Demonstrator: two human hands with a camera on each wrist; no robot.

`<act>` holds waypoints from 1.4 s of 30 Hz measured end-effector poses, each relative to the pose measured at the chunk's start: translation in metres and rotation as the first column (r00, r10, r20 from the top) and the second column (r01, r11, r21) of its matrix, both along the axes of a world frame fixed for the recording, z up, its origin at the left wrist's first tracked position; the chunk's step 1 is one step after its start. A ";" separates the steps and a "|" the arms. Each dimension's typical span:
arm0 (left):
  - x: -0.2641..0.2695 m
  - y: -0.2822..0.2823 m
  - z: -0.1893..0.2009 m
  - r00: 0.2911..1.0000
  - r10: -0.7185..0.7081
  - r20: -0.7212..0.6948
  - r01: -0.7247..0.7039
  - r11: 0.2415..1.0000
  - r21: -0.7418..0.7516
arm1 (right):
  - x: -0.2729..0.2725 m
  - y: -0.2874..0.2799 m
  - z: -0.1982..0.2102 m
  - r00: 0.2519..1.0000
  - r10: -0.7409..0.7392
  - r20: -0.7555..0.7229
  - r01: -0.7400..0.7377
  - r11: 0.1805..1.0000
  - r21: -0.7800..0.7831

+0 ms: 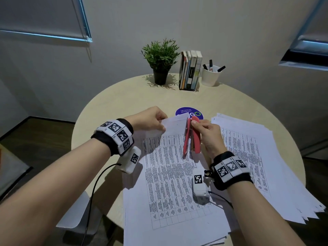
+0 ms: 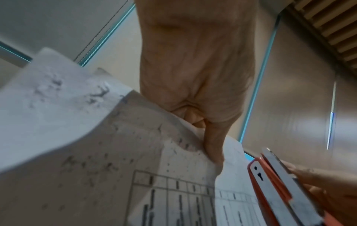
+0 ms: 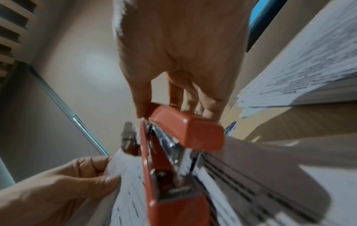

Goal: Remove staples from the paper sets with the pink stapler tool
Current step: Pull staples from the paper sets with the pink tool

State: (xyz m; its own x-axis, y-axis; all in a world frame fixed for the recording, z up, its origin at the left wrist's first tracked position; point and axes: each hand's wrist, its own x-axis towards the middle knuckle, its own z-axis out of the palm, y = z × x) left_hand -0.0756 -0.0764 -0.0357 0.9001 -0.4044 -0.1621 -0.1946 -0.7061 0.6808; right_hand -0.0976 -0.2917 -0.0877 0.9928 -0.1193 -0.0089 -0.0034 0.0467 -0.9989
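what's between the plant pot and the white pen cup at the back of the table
A row of upright books stands between the plant pot and the pen cup, seen in the head view.

The pink stapler [image 1: 192,137] stands on end, jaws parted, against the lifted top corner of a printed paper set [image 1: 170,174] lying on other sheets.

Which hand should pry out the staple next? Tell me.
The right hand: it already grips the pink stapler, its far end at the paper set's lifted top edge. The left hand pinches that edge, so it is best kept steadying it.
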 end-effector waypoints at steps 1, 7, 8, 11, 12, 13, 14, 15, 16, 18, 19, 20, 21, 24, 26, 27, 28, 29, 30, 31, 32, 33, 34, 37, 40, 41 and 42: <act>0.001 0.000 -0.001 1.000 0.000 0.029 0.000 1.000 0.004 | -0.001 0.000 0.001 1.000 0.009 -0.019 -0.008 1.000 0.017; 0.008 0.004 0.015 0.987 0.092 0.133 -0.083 0.994 -0.078 | -0.015 0.001 0.021 0.983 0.140 -0.118 -0.139 0.990 0.018; 0.009 0.007 0.021 0.980 0.102 0.170 -0.097 0.994 -0.041 | -0.014 0.000 0.027 0.989 0.101 -0.112 -0.095 0.994 0.055; 0.014 0.022 0.036 0.945 0.185 0.271 -0.200 0.979 0.030 | -0.005 -0.012 0.051 0.997 -0.039 -0.073 0.046 0.995 0.090; 0.015 0.027 0.040 0.941 0.229 0.249 -0.228 0.973 -0.034 | -0.001 -0.020 0.057 0.995 -0.089 -0.054 0.094 0.990 0.107; 0.015 0.031 0.042 0.945 0.263 0.193 -0.241 0.962 -0.131 | 0.002 -0.029 0.065 0.989 -0.140 -0.037 0.144 0.980 0.141; 0.014 0.034 0.043 0.953 0.278 0.121 -0.244 0.940 -0.238 | 0.005 -0.039 0.071 0.983 -0.185 -0.020 0.186 0.970 0.158; 0.012 0.036 0.042 0.960 0.275 0.057 -0.244 0.915 -0.321 | 0.007 -0.050 0.078 0.973 -0.230 -0.015 0.229 0.958 0.173; 0.011 0.037 0.039 0.963 0.270 0.020 -0.246 0.902 -0.355 | 0.011 -0.062 0.082 0.962 -0.271 -0.015 0.269 0.945 0.185; 0.012 0.038 0.024 0.965 0.263 -0.012 -0.256 0.925 -0.279 | 0.017 -0.090 0.088 0.931 -0.362 -0.042 0.362 0.906 0.217; 0.013 0.038 0.014 0.968 0.251 -0.020 -0.250 0.950 -0.186 | 0.017 -0.103 0.090 0.910 -0.410 -0.054 0.412 0.884 0.220; 0.014 0.037 0.002 0.974 0.226 -0.023 -0.227 0.971 -0.073 | 0.020 -0.119 0.087 0.882 -0.467 -0.065 0.469 0.854 0.224; 0.014 0.036 -0.010 0.981 0.194 -0.011 -0.193 0.980 0.055 | 0.022 -0.132 0.084 0.854 -0.514 -0.086 0.519 0.825 0.223; 0.012 0.032 -0.044 0.990 0.123 0.066 -0.139 0.932 0.334 | 0.018 -0.162 0.067 0.767 -0.629 -0.124 0.641 0.751 0.158; 0.010 0.026 -0.058 0.991 0.073 0.110 -0.112 0.906 0.408 | 0.015 -0.177 0.051 0.716 -0.679 -0.160 0.696 0.711 0.099; 0.010 0.022 -0.061 0.991 0.044 0.128 -0.096 0.894 0.437 | 0.013 -0.181 0.045 0.685 -0.707 -0.178 0.726 0.683 0.078; 0.011 0.018 -0.064 0.989 0.024 0.145 -0.088 0.887 0.453 | 0.012 -0.186 0.038 0.653 -0.732 -0.195 0.752 0.657 0.054; 0.011 0.014 -0.064 0.987 0.019 0.158 -0.090 0.884 0.460 | 0.011 -0.191 0.030 0.631 -0.749 -0.201 0.767 0.642 0.017; 0.011 0.011 -0.064 0.985 0.020 0.170 -0.097 0.883 0.460 | 0.012 -0.195 0.023 0.621 -0.754 -0.215 0.769 0.639 -0.019; 0.012 0.009 -0.064 0.984 0.023 0.179 -0.104 0.884 0.456 | 0.010 -0.197 0.018 0.610 -0.759 -0.229 0.770 0.636 -0.055; 0.013 0.008 -0.065 0.982 0.023 0.186 -0.107 0.884 0.456 | 0.010 -0.200 0.011 0.593 -0.772 -0.229 0.779 0.622 -0.078; 0.014 0.008 -0.065 0.982 0.022 0.189 -0.108 0.883 0.457 | 0.012 -0.205 0.004 0.589 -0.774 -0.231 0.778 0.621 -0.096; 0.014 0.007 -0.067 0.980 0.019 0.196 -0.109 0.882 0.459 | 0.012 -0.207 0.000 0.596 -0.769 -0.230 0.770 0.629 -0.108; 0.015 0.006 -0.070 0.961 0.020 0.276 -0.141 0.894 0.426 | 0.014 -0.215 -0.010 0.594 -0.771 -0.230 0.747 0.634 -0.198; 0.014 0.007 -0.070 0.958 0.036 0.286 -0.155 0.900 0.407 | 0.017 -0.221 -0.015 0.618 -0.763 -0.187 0.697 0.642 -0.319; 0.013 0.008 -0.069 0.960 0.052 0.276 -0.164 0.901 0.403 | 0.015 -0.216 -0.011 0.625 -0.757 -0.189 0.679 0.647 -0.346; 0.013 0.009 -0.068 0.960 0.071 0.271 -0.180 0.899 0.400 | 0.015 -0.214 -0.009 0.636 -0.749 -0.184 0.668 0.655 -0.353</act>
